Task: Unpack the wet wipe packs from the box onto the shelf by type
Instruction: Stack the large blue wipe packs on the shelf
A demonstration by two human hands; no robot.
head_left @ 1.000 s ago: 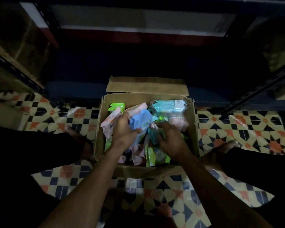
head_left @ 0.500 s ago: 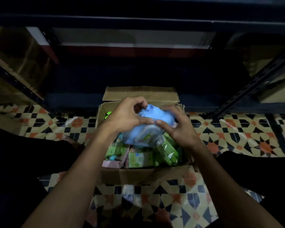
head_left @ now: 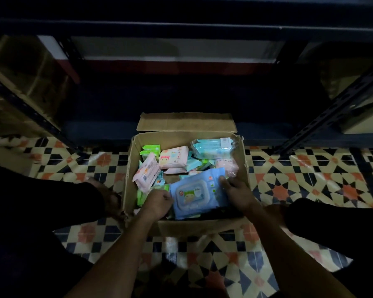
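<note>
An open cardboard box [head_left: 241,166] stands on the patterned floor and holds several wet wipe packs. A large blue wipe pack [head_left: 197,193] with a flip lid lies face up at the box's near side. My left hand [head_left: 157,202] grips its left edge with curled fingers. My right hand [head_left: 237,192] holds its right edge, thumb on top. Pink packs [head_left: 173,157], green packs [head_left: 150,149] and a pale teal pack [head_left: 211,145] fill the far half of the box. The dark shelf [head_left: 181,108] lies just behind the box.
Slanted metal shelf uprights stand at the left [head_left: 24,108] and right [head_left: 336,106]. Cardboard cartons sit on side shelves at left [head_left: 26,67] and right [head_left: 364,117]. My dark-clothed knees flank the box on the tiled floor [head_left: 299,175].
The blue pack was lifted up between both hands half a second ago; it now sits lower, turned lid up at the box's near edge, with both hands at its sides.
</note>
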